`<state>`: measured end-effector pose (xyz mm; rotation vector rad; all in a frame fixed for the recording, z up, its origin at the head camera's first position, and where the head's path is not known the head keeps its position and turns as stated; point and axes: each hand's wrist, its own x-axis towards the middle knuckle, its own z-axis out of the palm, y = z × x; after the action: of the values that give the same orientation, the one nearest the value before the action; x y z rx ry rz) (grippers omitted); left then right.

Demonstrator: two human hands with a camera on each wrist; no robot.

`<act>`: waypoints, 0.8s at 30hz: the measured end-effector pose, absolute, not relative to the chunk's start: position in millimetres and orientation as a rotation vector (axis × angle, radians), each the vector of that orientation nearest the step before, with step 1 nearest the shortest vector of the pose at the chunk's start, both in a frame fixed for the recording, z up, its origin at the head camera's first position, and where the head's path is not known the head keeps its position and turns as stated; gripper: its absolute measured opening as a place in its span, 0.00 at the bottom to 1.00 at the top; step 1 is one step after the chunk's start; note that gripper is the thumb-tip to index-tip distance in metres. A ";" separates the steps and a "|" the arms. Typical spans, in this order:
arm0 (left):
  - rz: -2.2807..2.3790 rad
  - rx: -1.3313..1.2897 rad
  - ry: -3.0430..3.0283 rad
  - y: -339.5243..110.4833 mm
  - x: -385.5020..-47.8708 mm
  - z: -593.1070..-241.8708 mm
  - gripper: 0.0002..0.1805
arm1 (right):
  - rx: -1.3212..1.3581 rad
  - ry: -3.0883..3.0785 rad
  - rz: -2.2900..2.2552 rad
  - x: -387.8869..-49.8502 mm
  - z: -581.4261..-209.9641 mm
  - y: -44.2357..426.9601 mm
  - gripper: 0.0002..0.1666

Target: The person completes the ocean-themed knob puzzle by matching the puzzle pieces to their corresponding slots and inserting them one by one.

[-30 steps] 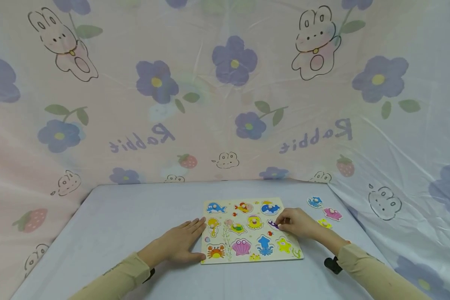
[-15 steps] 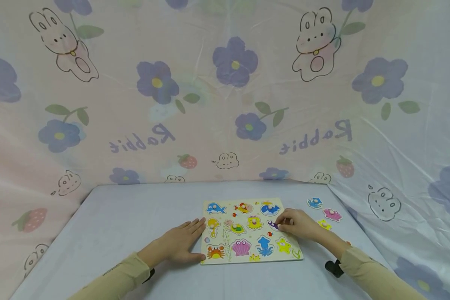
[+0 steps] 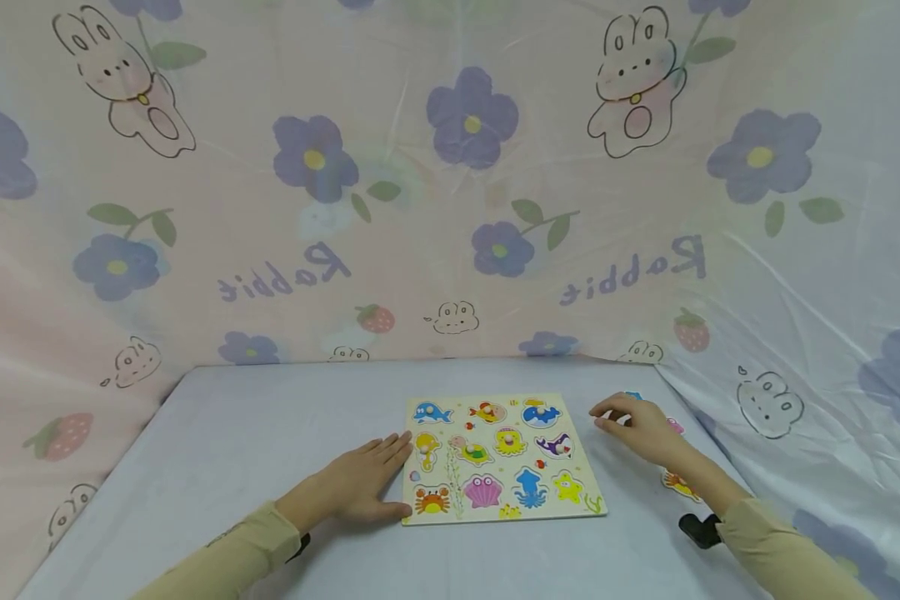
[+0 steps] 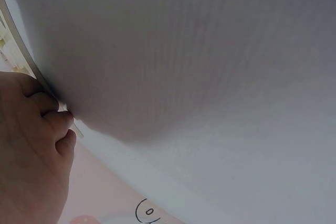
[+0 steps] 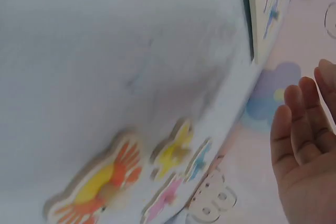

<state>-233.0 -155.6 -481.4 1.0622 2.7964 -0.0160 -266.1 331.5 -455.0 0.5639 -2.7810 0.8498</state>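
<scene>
A wooden knob puzzle board [image 3: 495,469] with sea animals lies on the table. My left hand [image 3: 360,483] rests at its left edge, fingers straight and touching the board. The purple whale piece [image 3: 557,447] sits at the board's right side with its knob showing. My right hand [image 3: 640,427] hovers to the right of the board, fingers loosely bent and holding nothing. Below it in the right wrist view are loose knobbed pieces: a crab [image 5: 97,182], a yellow starfish [image 5: 173,153], a pink shell [image 5: 163,200] and a blue squid [image 5: 199,161]. In the head view this hand hides some of them.
The bottom row of the board shows a crab, shell, squid and starfish without visible knobs. A black object [image 3: 699,531] is by the right wrist. A printed curtain [image 3: 390,208] hangs behind the white-covered table [image 3: 285,400].
My right hand has let go of the purple whale piece, which stays in the board, and has moved right over the loose pieces. The left hand stays in place.
</scene>
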 end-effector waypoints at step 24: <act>-0.014 1.074 2.790 -156.6 -232.6 -482.9 0.55 | 0.274 -2.986 0.761 -211.8 -472.7 431.8 0.08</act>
<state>-232.6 -156.6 -482.9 1.0742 2.7904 -0.0142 -211.8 431.8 -472.7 0.2737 -2.9857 0.7610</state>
